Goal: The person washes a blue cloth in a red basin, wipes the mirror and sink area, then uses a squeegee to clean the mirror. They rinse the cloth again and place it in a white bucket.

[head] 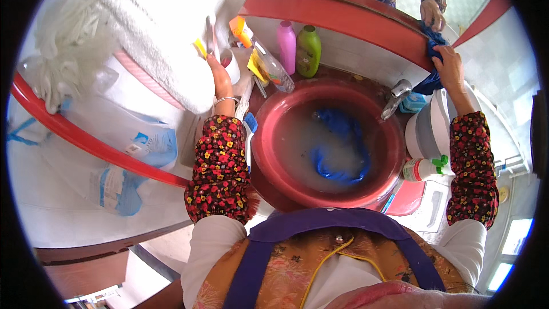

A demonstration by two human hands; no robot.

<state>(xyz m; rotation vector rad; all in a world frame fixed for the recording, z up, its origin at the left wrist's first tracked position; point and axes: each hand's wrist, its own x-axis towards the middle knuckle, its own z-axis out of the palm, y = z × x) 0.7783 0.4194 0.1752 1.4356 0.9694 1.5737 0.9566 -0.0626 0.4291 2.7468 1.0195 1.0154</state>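
A dark blue cloth (430,82) is bunched in my right hand (450,68), pressed to the right end of the red mirror frame (343,21). My left hand (221,78) reaches beside a white cup (231,68) holding brushes, its fingertips close to a small yellow item (200,47). Whether those fingers grip anything is hard to tell. Between my arms sits a red washbasin (274,180) with cloudy grey water. A bright blue cloth (343,176) lies curved in that water, partly submerged. The metal faucet (396,98) points over the basin's right rim.
Behind the basin stand a clear spray bottle (272,66), a pink bottle (286,47) and a green bottle (309,51). At right are a white-and-grey bucket (422,133) and a green-capped bottle (420,169). A white towel (158,51) and plastic bags (68,47) hang left.
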